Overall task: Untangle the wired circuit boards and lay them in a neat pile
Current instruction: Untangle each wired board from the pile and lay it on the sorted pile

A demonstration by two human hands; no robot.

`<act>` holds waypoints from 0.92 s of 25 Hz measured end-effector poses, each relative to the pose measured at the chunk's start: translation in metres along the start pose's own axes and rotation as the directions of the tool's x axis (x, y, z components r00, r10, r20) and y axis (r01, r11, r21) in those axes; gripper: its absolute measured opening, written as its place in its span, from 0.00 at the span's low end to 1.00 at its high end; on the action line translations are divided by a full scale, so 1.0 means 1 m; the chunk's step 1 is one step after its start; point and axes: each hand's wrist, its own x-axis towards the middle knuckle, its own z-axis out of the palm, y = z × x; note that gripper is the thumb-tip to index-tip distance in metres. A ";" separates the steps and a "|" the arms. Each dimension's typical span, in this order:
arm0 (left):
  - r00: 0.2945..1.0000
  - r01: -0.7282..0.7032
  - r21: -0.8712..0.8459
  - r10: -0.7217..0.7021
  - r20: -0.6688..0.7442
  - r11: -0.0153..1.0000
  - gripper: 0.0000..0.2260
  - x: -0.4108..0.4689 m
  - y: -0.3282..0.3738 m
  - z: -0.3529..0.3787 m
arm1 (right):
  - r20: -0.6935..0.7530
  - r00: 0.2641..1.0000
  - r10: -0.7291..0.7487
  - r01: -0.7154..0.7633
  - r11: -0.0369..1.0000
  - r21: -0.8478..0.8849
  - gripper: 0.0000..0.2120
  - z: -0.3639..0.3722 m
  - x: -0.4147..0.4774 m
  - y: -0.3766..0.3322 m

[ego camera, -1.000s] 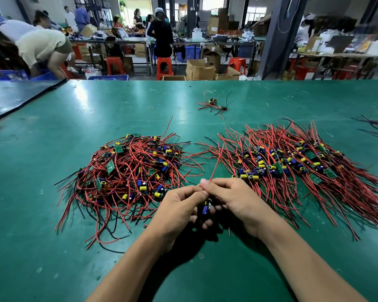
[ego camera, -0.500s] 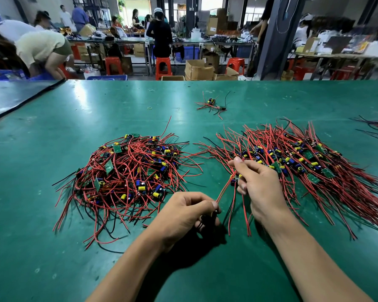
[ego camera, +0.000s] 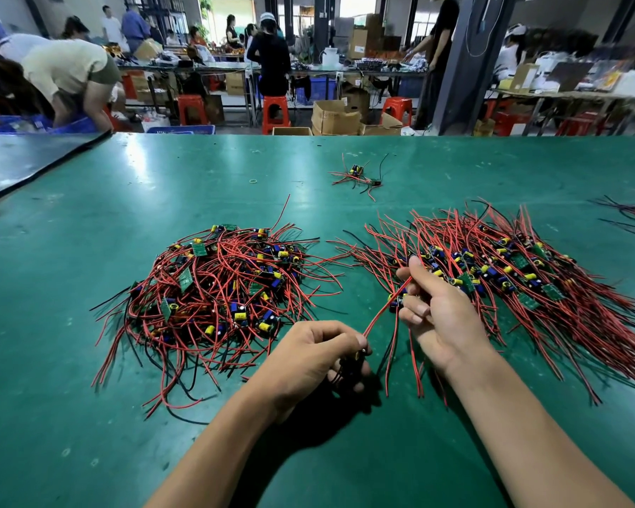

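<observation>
On the green desk (ego camera: 88, 416), the tangled heap (ego camera: 217, 298) lies at our left. Beside it, our left grip (ego camera: 308, 357) curls round a small board and pinches a red wire (ego camera: 380, 315). The wire runs up to our right grip (ego camera: 440, 309), which clasps another board at the near edge of the neat pile (ego camera: 528, 280).

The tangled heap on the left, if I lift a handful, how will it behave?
Probably floppy: the tangled heap has thin red wires that curve and droop loosely. Neighbours would likely drag along in a clump, since the wires loop over one another. It seems light; the boards are small.
</observation>
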 end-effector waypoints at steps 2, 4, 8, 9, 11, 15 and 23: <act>0.999 0.017 -0.075 -0.020 -0.040 0.997 0.08 0.001 0.000 0.000 | 0.012 0.999 -0.031 0.032 0.999 -0.040 0.14 0.000 -0.001 -0.002; 0.996 0.017 -0.136 -0.028 -0.080 0.991 0.12 0.003 0.001 0.000 | 0.005 0.999 -0.044 0.044 0.992 -0.116 0.23 0.001 -0.001 -0.002; 0.994 0.031 -0.331 -0.062 -0.084 0.943 0.22 0.005 0.007 -0.003 | 0.009 0.997 -0.075 0.074 0.959 -0.275 0.23 0.003 -0.001 0.006; 0.996 0.033 -0.392 -0.065 -0.068 0.919 0.24 0.005 0.008 -0.004 | 0.035 0.995 -0.090 0.097 0.942 -0.323 0.19 0.002 -0.002 0.008; 1.000 0.003 -0.515 -0.018 -0.024 0.857 0.22 0.004 0.010 -0.008 | 0.154 0.977 -0.144 0.202 0.854 -0.479 0.10 0.000 -0.006 0.012; 0.990 -0.135 -0.651 0.130 -0.055 0.747 0.15 0.003 0.011 -0.014 | 0.519 0.837 -0.173 0.539 0.424 -0.728 0.03 0.003 -0.017 0.025; 0.954 -0.260 -0.507 0.139 -0.264 0.822 0.08 0.007 0.009 -0.019 | 0.622 0.739 -0.259 0.658 0.478 -0.583 0.11 0.019 -0.032 0.032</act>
